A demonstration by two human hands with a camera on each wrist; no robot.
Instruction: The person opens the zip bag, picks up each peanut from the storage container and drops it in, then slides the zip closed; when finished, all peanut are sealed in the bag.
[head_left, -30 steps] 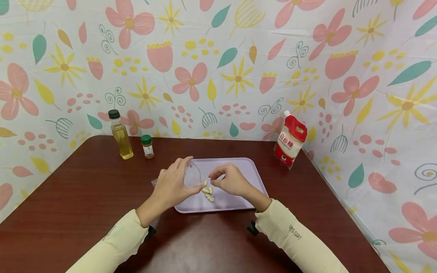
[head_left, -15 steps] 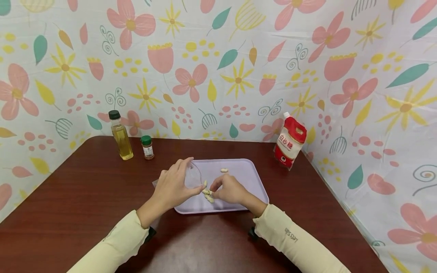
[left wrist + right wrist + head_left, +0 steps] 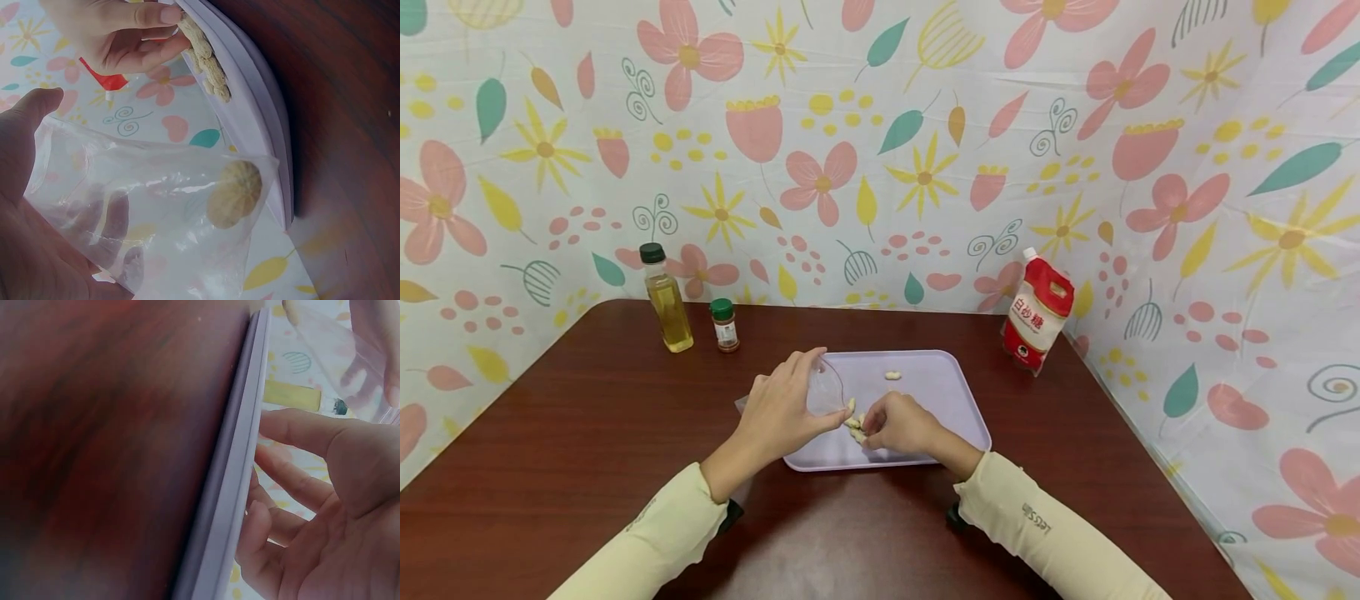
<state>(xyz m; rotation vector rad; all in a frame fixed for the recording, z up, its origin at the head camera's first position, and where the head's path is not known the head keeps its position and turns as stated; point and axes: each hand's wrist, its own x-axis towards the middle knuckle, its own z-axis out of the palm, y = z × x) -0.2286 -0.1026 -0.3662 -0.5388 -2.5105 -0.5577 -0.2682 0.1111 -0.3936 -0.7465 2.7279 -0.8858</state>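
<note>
Holding clear bag (image 3: pixel 169 178), left grip (image 3: pixel 778 414) gapes wide

The left sleeve (image 3: pixel 643 533), lower left of the head view, and the right sleeve (image 3: pixel 1060 542), lower right, are long, pale cream. Dark lettering (image 3: pixel 1036 517) marks the right sleeve; a fainter print (image 3: pixel 642 515) marks the left. A black unit (image 3: pixel 730 517) shows beneath the left cuff (image 3: pixel 706 496), another unit (image 3: pixel 955 518) beneath the right cuff (image 3: pixel 981 482). Left hand (image 3: pixel 778 408) and right hand (image 3: pixel 906 423): bare.

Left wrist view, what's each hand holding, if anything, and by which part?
The left grip holds the clear plastic bag by its mouth end. The right grip is at a peanut, but whether it's held can't be told.
</note>
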